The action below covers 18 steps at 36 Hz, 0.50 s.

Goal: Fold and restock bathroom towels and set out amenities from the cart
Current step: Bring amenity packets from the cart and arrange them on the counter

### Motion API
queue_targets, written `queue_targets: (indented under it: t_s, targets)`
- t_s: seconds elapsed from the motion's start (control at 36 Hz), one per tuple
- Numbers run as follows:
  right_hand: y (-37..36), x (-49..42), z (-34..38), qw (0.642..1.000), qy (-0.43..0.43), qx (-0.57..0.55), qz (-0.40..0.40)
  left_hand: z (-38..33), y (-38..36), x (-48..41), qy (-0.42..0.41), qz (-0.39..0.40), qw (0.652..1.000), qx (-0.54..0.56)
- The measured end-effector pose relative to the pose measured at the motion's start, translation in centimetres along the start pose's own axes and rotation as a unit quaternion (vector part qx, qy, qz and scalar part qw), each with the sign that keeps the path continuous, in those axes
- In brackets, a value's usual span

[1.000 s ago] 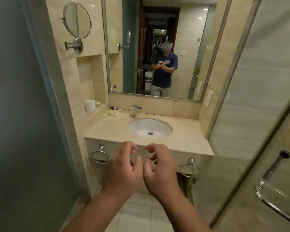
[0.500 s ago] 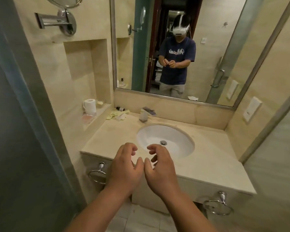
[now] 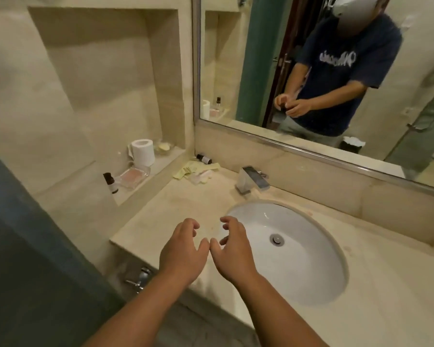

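The left hand (image 3: 183, 251) and the right hand (image 3: 232, 254) hover at lower centre over the beige stone counter (image 3: 176, 211), fingers loosely curled, thumbs touching, holding nothing I can see. No towel is in view. Crumpled pale yellow sachets (image 3: 196, 170) and a small dark lying bottle (image 3: 204, 159) are scattered left of centre. Better to gather these first, then set the amenities in a row away from the white oval sink (image 3: 298, 259).

Both bare forearms reach in from the lower edge, the left from 7 o'clock and the right from 5 o'clock, converging with the backs of the hands up. The left hand (image 3: 182, 251) and right hand (image 3: 233, 255) sit side by side, thumb tips touching. Each hand's fingers hook loosely at 12 o'clock, with nothing visible in them.
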State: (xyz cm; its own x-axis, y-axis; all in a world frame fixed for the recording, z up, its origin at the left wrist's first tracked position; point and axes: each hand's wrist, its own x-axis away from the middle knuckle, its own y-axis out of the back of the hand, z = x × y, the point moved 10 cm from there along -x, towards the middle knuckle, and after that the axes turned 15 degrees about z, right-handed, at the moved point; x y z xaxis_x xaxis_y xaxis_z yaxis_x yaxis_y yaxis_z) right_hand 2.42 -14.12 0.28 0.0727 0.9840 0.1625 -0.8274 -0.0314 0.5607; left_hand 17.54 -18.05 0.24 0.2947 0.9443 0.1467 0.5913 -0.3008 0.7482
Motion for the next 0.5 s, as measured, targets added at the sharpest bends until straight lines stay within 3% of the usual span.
queue_targets:
  t_s: [0.33, 0.42, 0.5]
  targets:
    - [-5.0, -18.6, -7.9, 0.998, -0.041, -0.02, 0.051, 9.3, -6.8, -16.9, 0.072, 0.019, 0.995, 0.069]
    - [-7.1, -21.9, -9.5, 0.997, -0.051, -0.01, 0.057, 12.0, -7.5, -19.6, 0.099, -0.005, 0.994, 0.035]
    - [-8.0, -24.4, -10.7, 0.998, -0.063, -0.012, 0.026, 13.0, -7.3, -22.2, 0.066, -0.067, 0.996, -0.003]
